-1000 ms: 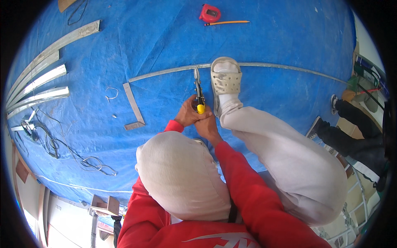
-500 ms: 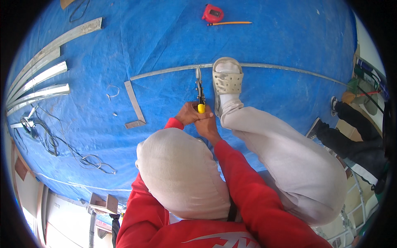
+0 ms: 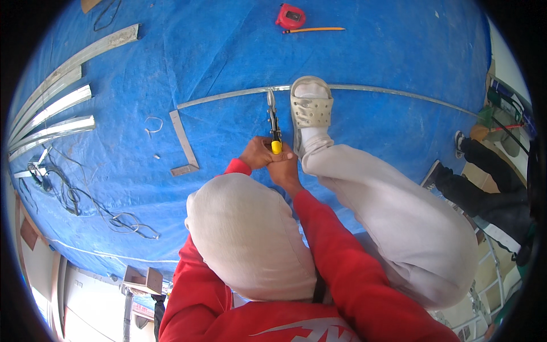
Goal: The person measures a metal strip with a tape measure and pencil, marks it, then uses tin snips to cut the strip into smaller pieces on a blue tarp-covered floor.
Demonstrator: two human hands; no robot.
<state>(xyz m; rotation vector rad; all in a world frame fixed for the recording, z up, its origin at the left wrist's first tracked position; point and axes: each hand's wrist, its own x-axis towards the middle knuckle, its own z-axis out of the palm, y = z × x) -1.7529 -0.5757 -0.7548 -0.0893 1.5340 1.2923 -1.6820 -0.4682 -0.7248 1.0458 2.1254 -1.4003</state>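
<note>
Silver metal channels (image 3: 117,40) fan out at the far left of the blue tarp (image 3: 228,54), laid side by side, seemingly to stay clear of the middle. Below sits a wooden box (image 3: 142,280), the container here; whatever is in it, I can't tell. Along to a bent metal piece (image 3: 185,145), its corner near the lower hands' level, and here comes the left hand (image 3: 255,153), fingers wrapped firmly round the yellow-ended handles of the snips (image 3: 275,128)! The right hand (image 3: 283,164) curls in just beside it, clasped on those same handles, so both share the grip, probably for control. The snips point away, blade tips at the long metal strip (image 3: 228,96); whether they bite its edge is too small to tell. Just right, a sandalled foot (image 3: 311,111) bears on the strip, apparently pinning it. Farther right, a co-worker's dark-trousered legs (image 3: 490,196).
</note>
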